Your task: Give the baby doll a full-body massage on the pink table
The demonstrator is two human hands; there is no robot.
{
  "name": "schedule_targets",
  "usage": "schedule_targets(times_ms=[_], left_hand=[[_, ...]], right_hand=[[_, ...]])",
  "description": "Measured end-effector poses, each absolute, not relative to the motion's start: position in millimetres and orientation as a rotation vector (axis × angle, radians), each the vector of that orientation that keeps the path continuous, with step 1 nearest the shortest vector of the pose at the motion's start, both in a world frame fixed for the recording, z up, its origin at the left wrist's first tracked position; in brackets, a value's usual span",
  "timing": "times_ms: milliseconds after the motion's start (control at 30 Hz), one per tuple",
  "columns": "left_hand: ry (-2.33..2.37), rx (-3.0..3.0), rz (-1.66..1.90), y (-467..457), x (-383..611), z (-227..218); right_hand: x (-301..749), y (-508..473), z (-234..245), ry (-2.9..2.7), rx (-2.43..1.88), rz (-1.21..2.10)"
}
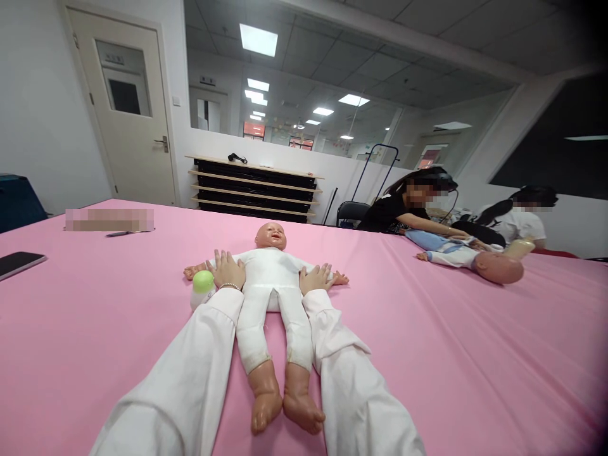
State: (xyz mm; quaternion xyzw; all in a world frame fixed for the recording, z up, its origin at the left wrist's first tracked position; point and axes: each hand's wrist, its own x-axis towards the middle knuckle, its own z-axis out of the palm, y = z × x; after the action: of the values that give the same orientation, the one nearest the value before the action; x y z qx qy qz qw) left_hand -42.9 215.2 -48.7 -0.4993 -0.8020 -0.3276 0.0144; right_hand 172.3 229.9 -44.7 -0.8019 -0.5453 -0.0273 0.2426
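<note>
A baby doll (pixel 272 272) with a white cloth body lies on its back on the pink-covered table, its head away from me and its feet toward me. Its arms stretch out to both sides. My left hand (pixel 228 271) lies over the doll's arm on the left, fingers spread, with a beaded bracelet at the wrist. On the opposite arm rests my right hand (pixel 315 278), also with fingers extended. A small bottle with a green cap (pixel 203 286) stands just left of my left wrist.
At the left edge lies a phone (pixel 19 263); farther back is a pen (pixel 124 234) by a blurred patch. On the right, a co-worker (pixel 403 206) handles another doll (pixel 496 267), and a second person (pixel 522 218) sits beyond. Stacked folded tables (pixel 251 190) stand behind.
</note>
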Motion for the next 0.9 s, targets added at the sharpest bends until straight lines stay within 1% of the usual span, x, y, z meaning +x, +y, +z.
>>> schedule_targets(times_ms=[133, 233, 300, 333, 400, 467, 533, 733, 900], left_hand=[[-2.501, -1.31, -1.147, 214.9, -42.3, -49.8], [-2.371, -1.223, -1.258, 213.9, -40.3, -44.9], [-2.265, -1.34, -1.286, 213.9, -39.5, -40.8], [-2.224, -1.456, -1.281, 214.2, -39.5, -39.4], [-2.201, -1.741, -1.223, 215.4, -39.7, -38.4], [-2.245, -1.972, -1.127, 216.5, -40.3, -39.5], [-2.31, -2.028, -1.064, 216.6, -40.6, -41.2], [-2.419, -1.744, -1.059, 212.6, -41.4, -42.9], [-2.456, -1.531, -1.032, 213.6, -44.0, -48.1]], right_hand=[[171.6, 228.2, -42.2, -1.31, -2.191, -0.123], [170.2, 228.5, -38.9, -1.308, -2.035, -0.217], [169.8, 231.1, -38.7, -1.5, -1.85, -0.267], [169.7, 233.1, -39.3, -1.628, -1.778, -0.237], [169.7, 237.9, -41.5, -1.876, -1.724, -0.07], [170.0, 242.2, -43.2, -2.005, -1.774, 0.099], [170.8, 244.5, -43.4, -2.011, -1.845, 0.139], [175.3, 233.9, -38.5, -1.849, -1.963, 0.027], [173.0, 221.9, -39.1, -1.548, -2.132, -0.096]])
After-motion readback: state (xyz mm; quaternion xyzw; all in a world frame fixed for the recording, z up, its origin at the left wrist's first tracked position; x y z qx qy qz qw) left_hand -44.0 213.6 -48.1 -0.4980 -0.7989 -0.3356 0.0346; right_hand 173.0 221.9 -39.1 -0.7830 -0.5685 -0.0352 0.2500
